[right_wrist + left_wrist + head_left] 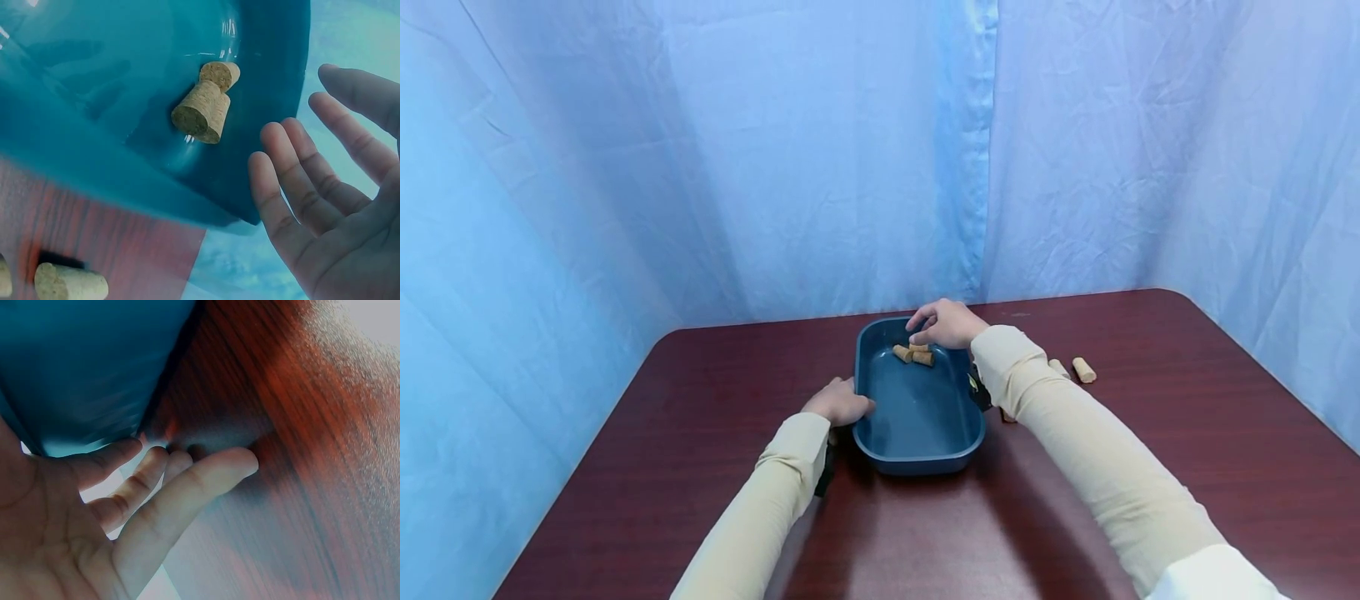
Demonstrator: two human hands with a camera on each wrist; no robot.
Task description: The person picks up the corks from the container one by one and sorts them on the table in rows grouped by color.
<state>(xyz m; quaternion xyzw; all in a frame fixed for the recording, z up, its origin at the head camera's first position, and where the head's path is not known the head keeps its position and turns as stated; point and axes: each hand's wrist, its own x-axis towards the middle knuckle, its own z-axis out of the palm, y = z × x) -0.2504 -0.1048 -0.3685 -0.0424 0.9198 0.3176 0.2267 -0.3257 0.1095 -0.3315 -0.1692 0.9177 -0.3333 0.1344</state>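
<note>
A deep blue rectangular tray (917, 421) stands on the table. Inside, toward its far end, three corks (194, 109) lie clustered together. My left hand (838, 402) holds the tray's left side, thumb over the rim; in the left wrist view its other fingers (187, 494) extend beside the outer wall. Over the far right end hovers my right hand (951, 324), fingers spread and nothing between them. Seen from the right wrist, its fingertips are beside the tray's rim, apart from the corks.
To the right of the tray, a cork (1084, 370) lies on the dark red wooden table (1157, 417), with another cork (1058, 367) partly behind the right sleeve. A small brown item (1007, 416) shows below that sleeve. Pale blue curtains (820, 167) hang behind the table.
</note>
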